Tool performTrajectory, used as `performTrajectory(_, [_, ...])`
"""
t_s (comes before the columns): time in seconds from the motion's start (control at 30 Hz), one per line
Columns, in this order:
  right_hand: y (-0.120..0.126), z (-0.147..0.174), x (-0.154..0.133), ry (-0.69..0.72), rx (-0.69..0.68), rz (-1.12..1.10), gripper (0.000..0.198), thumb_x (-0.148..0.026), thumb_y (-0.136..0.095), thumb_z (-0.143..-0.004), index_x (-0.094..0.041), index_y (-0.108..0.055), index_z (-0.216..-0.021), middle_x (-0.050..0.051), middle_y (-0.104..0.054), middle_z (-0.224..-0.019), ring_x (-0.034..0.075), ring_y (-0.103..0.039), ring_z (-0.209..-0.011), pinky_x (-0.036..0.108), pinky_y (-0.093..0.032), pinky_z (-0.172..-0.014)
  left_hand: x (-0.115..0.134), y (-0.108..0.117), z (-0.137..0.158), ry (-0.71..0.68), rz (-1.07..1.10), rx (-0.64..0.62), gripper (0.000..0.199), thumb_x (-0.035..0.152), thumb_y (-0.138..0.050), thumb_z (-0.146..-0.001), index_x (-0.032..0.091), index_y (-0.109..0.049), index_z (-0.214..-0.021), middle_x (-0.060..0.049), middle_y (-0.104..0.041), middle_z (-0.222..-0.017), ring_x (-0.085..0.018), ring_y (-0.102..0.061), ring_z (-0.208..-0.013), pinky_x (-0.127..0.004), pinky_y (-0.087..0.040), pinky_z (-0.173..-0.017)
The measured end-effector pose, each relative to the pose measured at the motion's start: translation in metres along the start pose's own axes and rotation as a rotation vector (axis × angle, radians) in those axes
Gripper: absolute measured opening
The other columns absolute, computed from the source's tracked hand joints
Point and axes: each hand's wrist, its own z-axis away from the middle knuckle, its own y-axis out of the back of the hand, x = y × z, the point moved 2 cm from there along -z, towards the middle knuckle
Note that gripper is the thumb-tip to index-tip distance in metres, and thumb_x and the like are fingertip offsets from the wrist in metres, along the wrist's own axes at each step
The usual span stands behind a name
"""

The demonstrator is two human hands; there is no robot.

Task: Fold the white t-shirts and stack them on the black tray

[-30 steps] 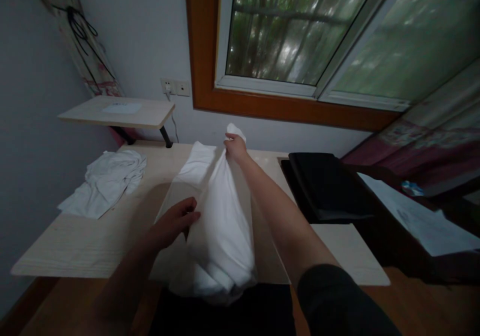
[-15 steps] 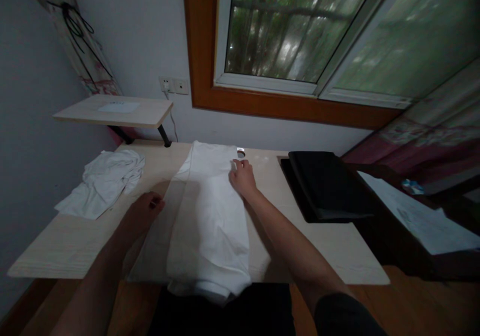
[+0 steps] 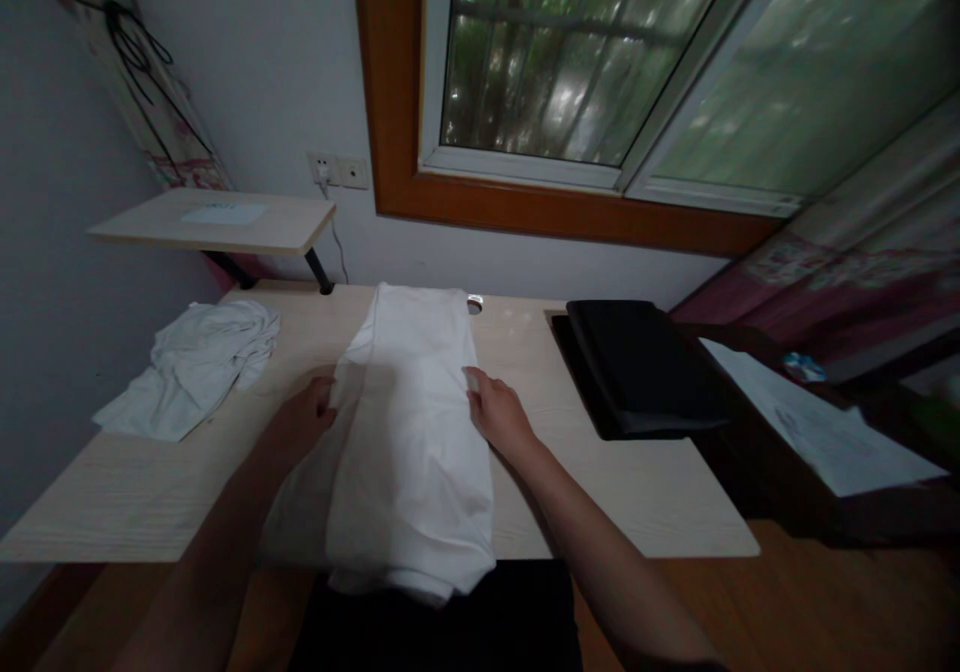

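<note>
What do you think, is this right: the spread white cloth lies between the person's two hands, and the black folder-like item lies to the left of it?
Not quite: the side is wrong. In the head view, the black folder-like item lies to the right of the spread white cloth. That cloth does lie between the left hand and the right hand.

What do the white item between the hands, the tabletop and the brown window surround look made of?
White item: fabric, perhaps cotton, matte; it creases and drapes softly.
Tabletop: pale wood or wood-look laminate, low sheen; faint grain lines.
Window surround: likely wood, smooth, possibly varnished; warm brown colour.
</note>
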Motion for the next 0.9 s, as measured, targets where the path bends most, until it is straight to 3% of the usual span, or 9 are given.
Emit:
performTrajectory(0.13, [0.011,0.016,0.021,-0.008,-0.065,-0.058,0.051,-0.021,-0.048,-0.100,-0.022,-0.044,-0.150,0.012,-0.072,-0.115,0.024,-0.066,-0.105,0.033,-0.045,-0.093,-0.002,-0.009,0.018,-0.051,0.028,-0.110,0.054,0.033,-0.053,-0.082,0.019,-0.050,-0.135,-0.001,-0.064,-0.082,-0.022,-0.065,-0.078,-0.031,-0.044,-0.073])
performTrajectory(0.27, [0.029,0.038,0.049,0.019,-0.176,-0.225,0.054,-0.021,-0.052,-0.096,-0.023,-0.045,-0.150,0.009,-0.073,-0.108,0.022,-0.068,-0.094,0.031,-0.048,-0.085,0.010,-0.023,0.051,-0.146,0.082,-0.249,0.039,0.034,-0.055,-0.080,0.023,-0.059,-0.117,0.002,-0.061,-0.075,-0.020,-0.061,-0.071,-0.030,-0.040,-0.068])
performTrajectory(0.37, [0.043,0.056,0.070,0.054,-0.259,-0.347,0.054,-0.021,-0.053,-0.094,-0.025,-0.047,-0.148,0.009,-0.072,-0.112,0.022,-0.068,-0.097,0.032,-0.049,-0.086,0.021,-0.032,0.073,-0.202,0.138,-0.381,0.032,0.038,-0.061,-0.079,0.026,-0.063,-0.108,0.002,-0.063,-0.074,-0.020,-0.061,-0.069,-0.030,-0.038,-0.066])
performTrajectory(0.47, [0.052,0.067,0.084,0.056,-0.312,-0.361,0.055,-0.024,-0.057,-0.093,-0.026,-0.048,-0.147,0.006,-0.072,-0.099,0.022,-0.068,-0.087,0.031,-0.049,-0.078,0.030,-0.035,0.077,-0.224,0.162,-0.432,0.032,0.043,-0.065,-0.078,0.028,-0.067,-0.106,0.001,-0.067,-0.076,-0.021,-0.062,-0.069,-0.030,-0.039,-0.066])
performTrajectory(0.6, [0.057,0.065,0.083,0.031,-0.224,-0.241,0.045,-0.025,-0.059,-0.091,-0.025,-0.059,-0.136,0.001,-0.068,-0.077,0.020,-0.064,-0.067,0.030,-0.046,-0.065,0.041,-0.025,0.046,-0.195,0.131,-0.212,0.029,0.047,-0.056,-0.085,0.025,-0.070,-0.098,-0.004,-0.071,-0.083,-0.022,-0.065,-0.075,-0.031,-0.042,-0.070])
performTrajectory(0.7, [0.052,0.057,0.063,0.083,-0.101,-0.249,0.030,-0.025,-0.056,-0.094,-0.023,-0.068,-0.121,0.005,-0.073,-0.087,0.021,-0.068,-0.076,0.031,-0.051,-0.072,0.049,-0.018,0.003,-0.213,0.139,-0.061,0.030,0.044,-0.053,-0.085,0.023,-0.071,-0.097,-0.006,-0.072,-0.090,-0.023,-0.066,-0.082,-0.033,-0.046,-0.077])
performTrajectory(0.8, [0.043,0.047,0.030,0.271,-0.036,-0.316,0.023,-0.021,-0.054,-0.096,-0.023,-0.072,-0.111,0.007,-0.074,-0.108,0.020,-0.070,-0.099,0.031,-0.053,-0.090,0.056,-0.015,-0.044,-0.212,0.172,0.083,0.031,0.042,-0.056,-0.082,0.021,-0.073,-0.097,-0.008,-0.073,-0.096,-0.024,-0.066,-0.086,-0.034,-0.048,-0.082])
performTrajectory(0.9, [0.033,0.038,-0.006,0.474,-0.034,-0.267,0.022,-0.018,-0.054,-0.098,-0.021,-0.072,-0.110,0.007,-0.072,-0.105,0.019,-0.068,-0.100,0.030,-0.053,-0.090,0.064,-0.016,-0.085,-0.181,0.270,0.178,0.031,0.039,-0.056,-0.082,0.020,-0.073,-0.100,-0.007,-0.074,-0.101,-0.022,-0.066,-0.089,-0.031,-0.049,-0.083])
